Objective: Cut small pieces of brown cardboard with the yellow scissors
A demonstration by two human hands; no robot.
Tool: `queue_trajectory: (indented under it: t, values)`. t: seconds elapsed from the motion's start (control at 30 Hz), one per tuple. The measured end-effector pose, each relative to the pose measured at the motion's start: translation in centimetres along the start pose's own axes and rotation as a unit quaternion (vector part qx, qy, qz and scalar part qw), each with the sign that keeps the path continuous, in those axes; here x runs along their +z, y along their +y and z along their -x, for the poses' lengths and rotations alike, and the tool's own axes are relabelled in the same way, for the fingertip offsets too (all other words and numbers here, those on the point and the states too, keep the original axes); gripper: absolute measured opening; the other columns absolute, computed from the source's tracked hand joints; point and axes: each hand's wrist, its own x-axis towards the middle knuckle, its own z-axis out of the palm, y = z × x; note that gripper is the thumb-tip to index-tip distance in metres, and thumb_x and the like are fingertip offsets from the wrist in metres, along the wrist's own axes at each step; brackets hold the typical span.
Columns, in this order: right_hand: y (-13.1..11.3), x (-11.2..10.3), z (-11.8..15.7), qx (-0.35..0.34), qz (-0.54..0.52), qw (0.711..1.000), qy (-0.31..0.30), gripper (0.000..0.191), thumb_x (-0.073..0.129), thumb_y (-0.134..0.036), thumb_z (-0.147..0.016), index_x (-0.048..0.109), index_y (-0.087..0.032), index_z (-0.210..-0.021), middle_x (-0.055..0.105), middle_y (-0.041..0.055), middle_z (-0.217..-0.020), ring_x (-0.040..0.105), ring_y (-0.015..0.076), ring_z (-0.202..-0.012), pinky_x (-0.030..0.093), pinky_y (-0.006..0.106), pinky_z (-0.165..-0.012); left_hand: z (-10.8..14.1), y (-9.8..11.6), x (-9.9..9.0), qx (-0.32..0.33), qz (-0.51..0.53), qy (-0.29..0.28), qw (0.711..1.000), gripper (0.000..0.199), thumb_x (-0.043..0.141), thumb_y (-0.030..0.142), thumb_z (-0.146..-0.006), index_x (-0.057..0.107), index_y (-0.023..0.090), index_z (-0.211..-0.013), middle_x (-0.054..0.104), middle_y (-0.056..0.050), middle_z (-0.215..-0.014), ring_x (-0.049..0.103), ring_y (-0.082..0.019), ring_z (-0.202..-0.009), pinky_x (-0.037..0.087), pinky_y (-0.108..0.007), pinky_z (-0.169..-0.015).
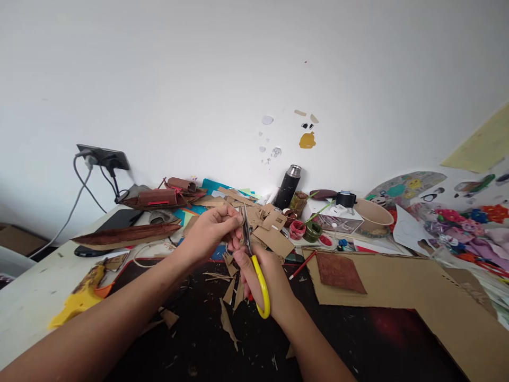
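Note:
Scissors (261, 286) with yellow handles are gripped in my right hand (268, 276), their metal blades pointing up and away from me. Close against the blades, my left hand (220, 225) has its thumb and fingers pinched together. Whatever lies between those fingertips is too small to make out. Below both hands, cardboard scraps (227, 323) are strewn over a dark mat (199, 339). Behind them lies a pile of cut cardboard pieces (274, 239).
A yellow glue gun (81, 297) and brown-painted boat-like shapes (127, 233) lie left. A black thermos (288, 187) leans near open paint jars (313, 231) at the back. Right are a large cardboard sheet (385, 265), a brown square piece (341, 272) and a red pencil (303, 264).

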Motion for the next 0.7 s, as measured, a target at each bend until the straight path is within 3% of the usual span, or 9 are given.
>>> queue_trajectory:
  t: [0.37, 0.7]
  values:
    - [0.29, -0.08, -0.05, -0.031, -0.015, 0.999, 0.002, 0.036, 0.066, -0.057, -0.101, 0.071, -0.022, -0.107, 0.062, -0.002, -0.058, 0.062, 0.0194, -0.052, 0.046, 0.026, -0.051, -0.2, 0.08, -0.28, 0.003, 0.013, -0.001, 1.0, 0.045, 0.092, 0.047, -0.075, 0.059, 0.017, -0.079, 0.069, 0.003, -0.06, 0.061, -0.009, -0.042, 0.049, -0.018, -0.041]
    - [0.22, 0.22, 0.14, -0.021, -0.051, 0.998, 0.024, 0.032, 0.07, -0.053, -0.099, 0.074, -0.022, -0.104, 0.061, -0.0032, -0.056, 0.056, 0.0158, -0.042, 0.044, 0.025, -0.046, -0.22, 0.02, -0.56, 0.011, -0.004, -0.003, 1.0, 0.041, 0.09, 0.044, -0.076, 0.058, 0.018, -0.082, 0.07, 0.004, -0.059, 0.062, -0.01, -0.043, 0.051, -0.019, -0.043]
